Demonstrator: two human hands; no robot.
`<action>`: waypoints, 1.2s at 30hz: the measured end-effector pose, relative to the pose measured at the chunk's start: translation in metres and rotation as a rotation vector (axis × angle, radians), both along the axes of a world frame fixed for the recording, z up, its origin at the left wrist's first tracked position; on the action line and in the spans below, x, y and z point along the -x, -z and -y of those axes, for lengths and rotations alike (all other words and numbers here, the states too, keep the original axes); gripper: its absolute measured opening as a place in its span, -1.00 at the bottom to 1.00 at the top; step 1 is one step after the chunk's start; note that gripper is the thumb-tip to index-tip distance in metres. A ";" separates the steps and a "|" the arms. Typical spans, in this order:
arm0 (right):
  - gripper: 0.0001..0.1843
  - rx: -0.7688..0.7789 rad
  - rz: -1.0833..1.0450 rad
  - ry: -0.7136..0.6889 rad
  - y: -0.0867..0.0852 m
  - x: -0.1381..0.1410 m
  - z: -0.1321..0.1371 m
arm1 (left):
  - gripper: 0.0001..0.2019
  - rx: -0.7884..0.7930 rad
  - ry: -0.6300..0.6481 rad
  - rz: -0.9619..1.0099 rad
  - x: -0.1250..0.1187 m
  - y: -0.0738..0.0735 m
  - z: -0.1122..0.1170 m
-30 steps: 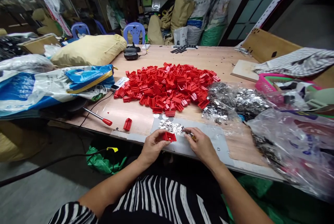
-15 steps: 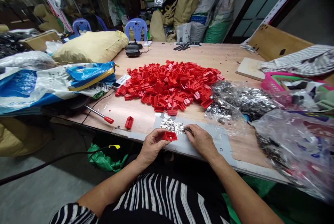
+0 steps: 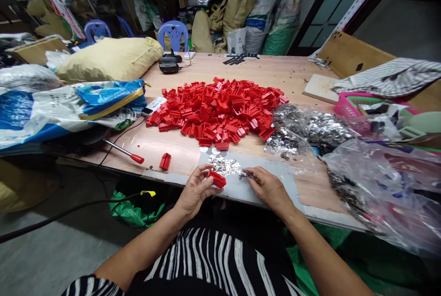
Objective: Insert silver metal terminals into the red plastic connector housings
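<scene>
Between the thumb and fingers of my left hand [image 3: 197, 189] is a small red plastic box-like part [image 3: 217, 179], tilted, just in front of a heap of small shiny metal pieces [image 3: 224, 165]. My right hand [image 3: 268, 185] is closed on a slim dark tool that looks like tweezers [image 3: 252, 176]; its tip is at the right edge of the metal pieces. Whether the tip grips a piece is too small to tell. The metal pieces lie on a grey sheet [image 3: 285, 183] at the table's front edge. A single red part [image 3: 165, 161] lies apart to the left.
A large pile of red parts [image 3: 220, 112] covers the table's middle. Right of it are clear bags of metal pieces [image 3: 296, 128] and a pink basket [image 3: 344, 103]. A red-tipped lever [image 3: 132, 156] juts out at left, near a blue-white sack [image 3: 62, 107].
The red part in my left hand has turned, its open face no longer toward me. My right hand with the tool has shifted slightly right of the metal pieces. The whole view has moved a little.
</scene>
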State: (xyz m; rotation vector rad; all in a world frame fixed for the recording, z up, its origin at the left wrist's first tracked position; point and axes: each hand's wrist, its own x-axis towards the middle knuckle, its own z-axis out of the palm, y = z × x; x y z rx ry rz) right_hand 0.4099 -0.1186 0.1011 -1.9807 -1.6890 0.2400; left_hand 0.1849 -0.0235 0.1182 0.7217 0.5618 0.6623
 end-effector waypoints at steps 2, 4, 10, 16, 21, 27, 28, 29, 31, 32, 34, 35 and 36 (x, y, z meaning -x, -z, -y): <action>-0.74 -0.007 -0.008 0.054 -0.003 -0.003 0.001 | -0.61 0.026 0.014 0.018 0.000 0.001 0.000; -0.77 0.017 0.010 0.091 -0.005 -0.005 -0.002 | -0.61 0.054 0.029 0.036 -0.001 0.002 0.000; -0.81 0.131 0.093 0.033 -0.002 0.000 -0.013 | -0.58 0.110 0.057 0.058 -0.002 -0.004 0.003; -0.82 0.049 -0.050 0.031 -0.009 0.004 -0.013 | -0.52 0.226 0.162 0.083 0.002 -0.006 0.001; -0.76 -0.024 -0.349 0.017 -0.029 0.024 -0.009 | -0.51 0.310 0.280 0.136 0.000 0.000 0.002; -0.81 -0.071 -0.367 -0.087 -0.046 0.050 -0.011 | -0.59 0.311 0.319 0.143 -0.006 0.002 0.006; -0.83 -0.078 -0.348 -0.114 -0.048 0.052 -0.011 | -0.60 0.307 0.321 0.139 -0.006 0.002 0.006; -0.83 -0.087 -0.331 -0.144 -0.048 0.053 -0.012 | -0.60 0.302 0.325 0.138 -0.006 0.002 0.006; -0.81 -0.098 -0.304 -0.210 -0.048 0.053 -0.013 | -0.59 0.286 0.334 0.137 -0.006 0.002 0.006; -0.81 -0.100 -0.296 -0.238 -0.048 0.053 -0.013 | -0.58 0.275 0.336 0.132 -0.006 0.002 0.006; -0.80 -0.098 -0.288 -0.282 -0.046 0.051 -0.013 | -0.58 0.257 0.334 0.114 -0.005 0.002 0.006; -0.80 -0.094 -0.285 -0.300 -0.046 0.050 -0.013 | -0.58 0.255 0.332 0.102 -0.005 0.002 0.006; -0.80 -0.091 -0.282 -0.315 -0.045 0.050 -0.012 | -0.58 0.256 0.332 0.090 -0.005 0.002 0.007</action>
